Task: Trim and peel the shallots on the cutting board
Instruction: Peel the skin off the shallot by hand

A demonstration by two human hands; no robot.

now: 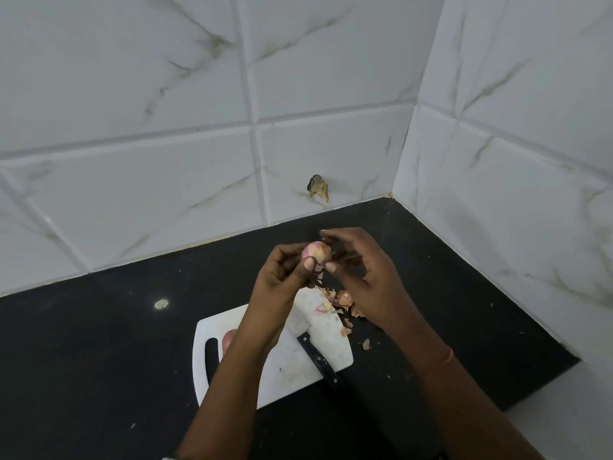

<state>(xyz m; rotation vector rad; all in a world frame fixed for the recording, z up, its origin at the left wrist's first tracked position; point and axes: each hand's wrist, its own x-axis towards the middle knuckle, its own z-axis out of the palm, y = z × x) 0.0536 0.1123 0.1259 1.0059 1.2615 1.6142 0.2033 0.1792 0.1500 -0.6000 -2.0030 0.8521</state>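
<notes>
Both forearms reach forward from the lower edge of the view and converge, raised above the tabletop. The left hand has its fingers curled, thumb and fingertips gripping a shallot from the left and below. The right hand faces it from the right, its fingers arched over the top and its thumb pressed to the lower side. An orange band circles the right wrist.

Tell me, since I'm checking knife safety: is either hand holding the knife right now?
No, the knife lies on the cutting board while the left hand and right hand hold a shallot.
</notes>
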